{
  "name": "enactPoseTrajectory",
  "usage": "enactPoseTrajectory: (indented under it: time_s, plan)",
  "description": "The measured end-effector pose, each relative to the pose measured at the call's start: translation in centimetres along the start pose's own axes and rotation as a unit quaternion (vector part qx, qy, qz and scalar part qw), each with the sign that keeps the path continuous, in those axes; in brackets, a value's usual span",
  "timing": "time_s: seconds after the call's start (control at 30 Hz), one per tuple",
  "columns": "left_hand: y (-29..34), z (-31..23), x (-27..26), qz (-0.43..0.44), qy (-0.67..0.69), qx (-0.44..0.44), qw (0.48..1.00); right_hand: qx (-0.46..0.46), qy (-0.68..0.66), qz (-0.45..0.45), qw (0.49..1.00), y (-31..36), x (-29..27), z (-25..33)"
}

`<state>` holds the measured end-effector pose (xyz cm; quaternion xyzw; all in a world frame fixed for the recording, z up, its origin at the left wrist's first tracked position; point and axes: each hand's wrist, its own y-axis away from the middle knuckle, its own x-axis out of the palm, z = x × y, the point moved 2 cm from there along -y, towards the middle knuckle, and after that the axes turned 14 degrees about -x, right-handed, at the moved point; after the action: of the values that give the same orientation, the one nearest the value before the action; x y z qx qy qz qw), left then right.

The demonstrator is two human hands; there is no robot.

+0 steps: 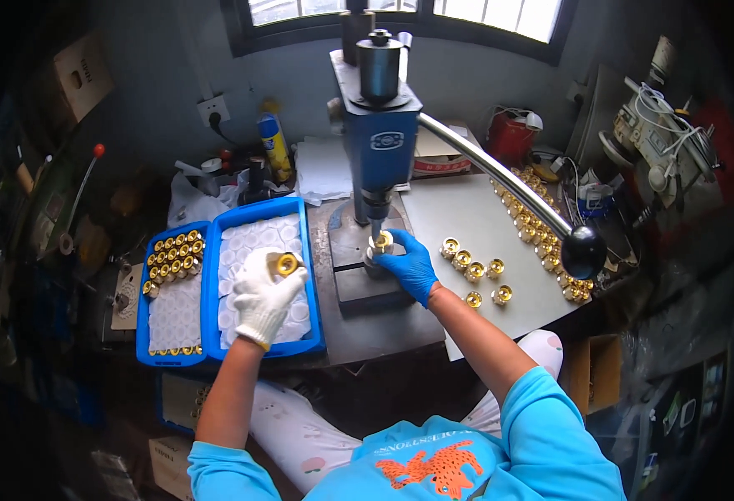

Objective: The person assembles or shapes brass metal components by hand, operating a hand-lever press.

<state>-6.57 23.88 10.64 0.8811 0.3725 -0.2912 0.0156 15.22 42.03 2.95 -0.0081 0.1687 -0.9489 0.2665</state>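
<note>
My left hand [263,292], in a white knit glove, grips a brass fitting [287,265] with a round opening, above a blue tray [310,309] lined with white round-pocketed packing. Under the spindle of a blue hand-lever press [381,142], my right hand [410,265], in a blue glove, has thumb and fingers round another brass fitting [382,240]. That fitting sits at the press's lower holder, partly hidden by the fingers. A long steel lever [492,167] with a black ball knob [584,252] slopes down to the right, untouched.
A second blue tray [141,321] at the left holds rows of brass fittings [175,250]. Several loose fittings [475,271] stand on a grey board [442,209], with many more along its right edge. Behind are a spray can [275,146] and a red container [511,134].
</note>
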Motion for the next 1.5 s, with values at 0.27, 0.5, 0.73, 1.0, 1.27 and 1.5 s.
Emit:
enactPoseTrajectory:
  time_s: [0.27, 0.5, 0.73, 1.0, 1.27, 1.5]
  plan:
    - [-0.6, -3.5, 13.0, -0.019, -0.108, 0.106, 0.988, 0.001, 0.244, -0.019, 0.970, 3.5, -17.4, -4.1]
    - [-1.7, -3.5, 15.5, -0.047, -0.225, 0.078, 0.970, 0.310, 0.541, 0.106, 0.774, 6.1, -28.4, -4.3]
    - [-0.6, 0.5, 16.0, 0.049, -0.007, 0.046, 0.998, 0.304, 0.470, 0.105, 0.822, 6.9, -26.9, -4.6]
    - [9.4, -3.2, 5.5, -0.051, -0.134, 0.039, 0.989, 0.164, 0.633, 0.015, 0.757, 9.8, -20.6, -5.1]
    - [18.3, 3.9, -2.1, -0.150, -0.255, 0.121, 0.948, 0.094, 0.618, -0.009, 0.780, 11.7, -22.3, -6.7]
    - [22.2, 2.6, -3.5, -0.137, -0.354, 0.099, 0.920, -0.003, 0.710, -0.016, 0.704, 9.8, -21.7, -8.2]
